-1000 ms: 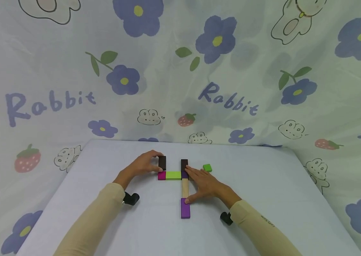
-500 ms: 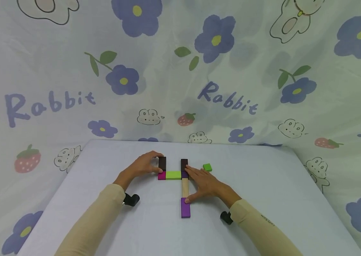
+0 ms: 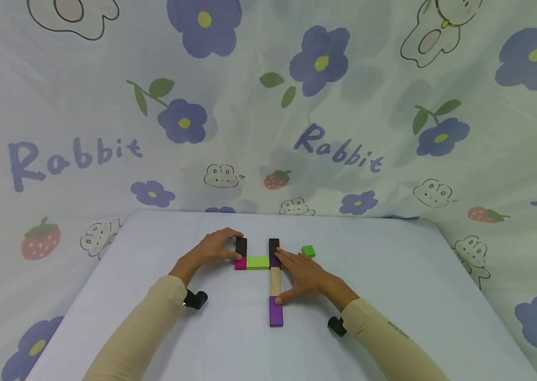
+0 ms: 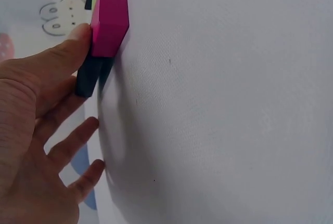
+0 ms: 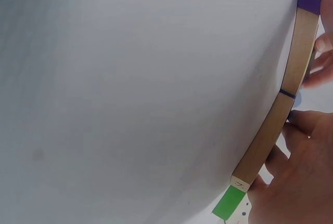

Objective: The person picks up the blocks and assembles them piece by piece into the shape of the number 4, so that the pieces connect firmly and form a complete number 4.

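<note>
My left hand [image 3: 213, 246] pinches a black block [image 3: 242, 247] between thumb and fingers. This block lies at the far side of a magenta block [image 3: 240, 263], and the thumb tip is at their junction. A lime-green block [image 3: 257, 263] links the magenta block to a dark purple one [image 3: 275, 261]. My right hand [image 3: 307, 273] lies spread over the right side, fingertips on a second black block [image 3: 274, 246] and thumb on a purple block [image 3: 275, 312]. Between the purple blocks lies a plain wooden block [image 3: 275, 281]. Another wooden block [image 5: 265, 138] runs beneath the right hand.
A small bright green block [image 3: 308, 251] lies just beyond the right hand. All the blocks are on a white-covered table [image 3: 373, 238], with a printed fabric backdrop [image 3: 249, 106] behind its far edge.
The left black block has slid slightly toward me, up to the magenta block, with the left hand. My right hand has stayed in place. The head view has shifted slightly.
</note>
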`<state>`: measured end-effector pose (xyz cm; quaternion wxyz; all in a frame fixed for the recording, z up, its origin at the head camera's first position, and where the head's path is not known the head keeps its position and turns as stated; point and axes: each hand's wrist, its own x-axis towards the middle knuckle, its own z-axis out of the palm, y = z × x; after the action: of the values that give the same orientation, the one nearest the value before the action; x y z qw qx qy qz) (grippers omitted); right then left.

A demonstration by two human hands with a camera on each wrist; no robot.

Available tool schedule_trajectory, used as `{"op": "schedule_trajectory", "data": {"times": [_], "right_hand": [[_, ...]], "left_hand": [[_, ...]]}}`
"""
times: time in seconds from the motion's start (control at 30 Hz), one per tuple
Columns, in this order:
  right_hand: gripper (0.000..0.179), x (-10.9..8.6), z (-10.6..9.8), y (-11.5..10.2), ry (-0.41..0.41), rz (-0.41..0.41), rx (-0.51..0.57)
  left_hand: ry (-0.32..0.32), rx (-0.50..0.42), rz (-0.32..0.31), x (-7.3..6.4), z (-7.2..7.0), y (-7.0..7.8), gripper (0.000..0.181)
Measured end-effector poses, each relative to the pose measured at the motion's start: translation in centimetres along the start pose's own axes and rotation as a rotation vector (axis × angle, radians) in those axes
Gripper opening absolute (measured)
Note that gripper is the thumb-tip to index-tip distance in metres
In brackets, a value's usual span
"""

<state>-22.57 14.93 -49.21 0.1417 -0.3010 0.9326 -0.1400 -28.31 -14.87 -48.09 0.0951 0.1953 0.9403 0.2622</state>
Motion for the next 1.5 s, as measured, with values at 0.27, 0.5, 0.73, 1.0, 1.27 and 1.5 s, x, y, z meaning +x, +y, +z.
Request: {"op": "schedule_trajectory", "data": {"times": [0.27,0.5,0.73,1.0,1.27,1.5], "right_hand": [[0.122,-0.03,0.04,-0.13,0.002,-0.002,-0.004],[0.122,-0.05,0.16,-0.08,0.003,-0.007,-0.001],[0.122,-0.07,0.15,-0.14,0.000,-0.009,-0.003],[0.122,-0.23,0.10,-0.26,-0.001,-0.009,0.010],[0.122,-0.11,0.08,-0.26,-0.002,0.001,-0.002],[0.122,-0.11,-0.07,-0.23,-0.004,0.012,-0.004]], "left_hand": [[-0.015,0.024,-0.015,0.01,0.09,-0.04,0.067],[-0.017,0.032,-0.015,-0.19,0.02,0.17,0.066],[-0.016,0.037,-0.017,-0.31,0.02,0.26,0.065],[-0.019,0.032,-0.002,-0.38,0.00,0.23,0.064],[-0.021,0.035,-0.002,-0.29,0.04,0.10,0.065],[-0.030,-0.004,-0.015,-0.20,0.05,0.02,0.069]]}}
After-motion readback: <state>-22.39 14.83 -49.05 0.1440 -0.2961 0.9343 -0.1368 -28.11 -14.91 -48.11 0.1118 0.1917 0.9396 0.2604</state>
